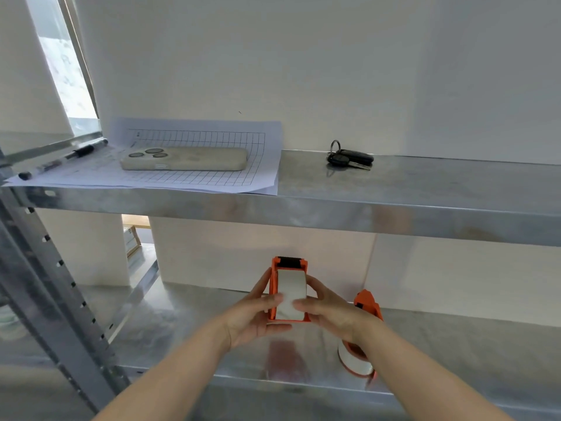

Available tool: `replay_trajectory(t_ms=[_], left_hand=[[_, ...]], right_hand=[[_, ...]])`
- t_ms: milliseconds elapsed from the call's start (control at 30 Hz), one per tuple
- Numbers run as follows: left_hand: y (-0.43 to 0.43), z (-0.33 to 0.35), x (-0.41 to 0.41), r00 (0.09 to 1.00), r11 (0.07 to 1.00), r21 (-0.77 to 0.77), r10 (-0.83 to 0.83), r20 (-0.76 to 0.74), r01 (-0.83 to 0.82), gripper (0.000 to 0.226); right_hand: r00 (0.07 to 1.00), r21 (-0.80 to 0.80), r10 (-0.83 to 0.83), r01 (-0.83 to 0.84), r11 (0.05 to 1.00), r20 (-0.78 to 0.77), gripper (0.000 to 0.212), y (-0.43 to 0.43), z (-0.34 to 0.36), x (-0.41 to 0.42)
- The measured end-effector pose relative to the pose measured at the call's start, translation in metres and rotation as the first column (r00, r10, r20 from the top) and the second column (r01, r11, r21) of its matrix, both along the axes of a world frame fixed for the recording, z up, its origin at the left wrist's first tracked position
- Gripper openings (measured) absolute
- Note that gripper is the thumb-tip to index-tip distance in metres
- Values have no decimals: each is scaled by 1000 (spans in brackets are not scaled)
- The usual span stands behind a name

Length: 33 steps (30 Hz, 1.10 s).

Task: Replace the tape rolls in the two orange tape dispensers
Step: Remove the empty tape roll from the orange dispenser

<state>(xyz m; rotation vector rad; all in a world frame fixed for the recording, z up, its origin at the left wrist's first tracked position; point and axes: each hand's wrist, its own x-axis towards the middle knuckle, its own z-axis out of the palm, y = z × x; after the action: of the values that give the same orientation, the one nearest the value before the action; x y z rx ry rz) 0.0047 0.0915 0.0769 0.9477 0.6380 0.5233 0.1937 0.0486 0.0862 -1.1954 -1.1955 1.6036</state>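
An orange tape dispenser [274, 279] is held above the lower metal shelf [188, 323], its black roller end pointing away from me. A pale tape roll [292, 287] sits inside it. My left hand [258, 314] grips the dispenser's left side and underside, thumb on the roll. My right hand [328, 308] holds the right side, thumb also on the roll. A second orange dispenser [368, 305] with a white tape roll [353, 358] rests on the shelf to the right, partly hidden behind my right wrist.
The upper shelf [394, 214] carries a phone [185, 159] on gridded paper [236, 177], a pen [63, 158] at the left, and a bunch of keys [349, 159]. A perforated steel upright [51, 268] runs down the left. White boxes stand behind on the lower shelf.
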Motion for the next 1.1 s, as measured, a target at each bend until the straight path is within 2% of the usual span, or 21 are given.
replay_trajectory(t_ms=[100, 200, 333, 533, 733, 833, 1000, 1100], left_hand=[[-4, -5, 2, 999, 1000, -15, 14, 46, -13, 113], [-11, -7, 9, 999, 999, -15, 39, 35, -39, 97], [-17, -10, 21, 999, 999, -7, 51, -10, -51, 95], [-19, -11, 20, 999, 1000, 17, 27, -41, -27, 98], [-21, -11, 9, 999, 999, -36, 28, 16, -27, 85], [-22, -11, 3, 1000, 999, -45, 26, -9, -27, 85], [-21, -5, -5, 996, 998, -58, 20, -88, -25, 88], [-19, -5, -6, 995, 997, -80, 14, -103, -22, 92]], right_hand=[[1000, -22, -8, 8, 1000, -18, 86, -4, -2, 12], [1000, -33, 4, -4, 999, -19, 84, -10, -4, 20], [1000, -48, 1, -2, 999, -26, 80, -18, -4, 26], [988, -44, -23, 30, 999, 153, 75, -18, -5, 33], [985, -6, -37, 39, 999, 171, 85, -18, -8, 26], [982, 1, -16, 16, 1000, 188, 79, -19, -10, 22], [978, 5, -62, 62, 998, 198, 86, -23, -10, 13], [981, 47, -83, 76, 996, 175, 74, -26, -4, 5]])
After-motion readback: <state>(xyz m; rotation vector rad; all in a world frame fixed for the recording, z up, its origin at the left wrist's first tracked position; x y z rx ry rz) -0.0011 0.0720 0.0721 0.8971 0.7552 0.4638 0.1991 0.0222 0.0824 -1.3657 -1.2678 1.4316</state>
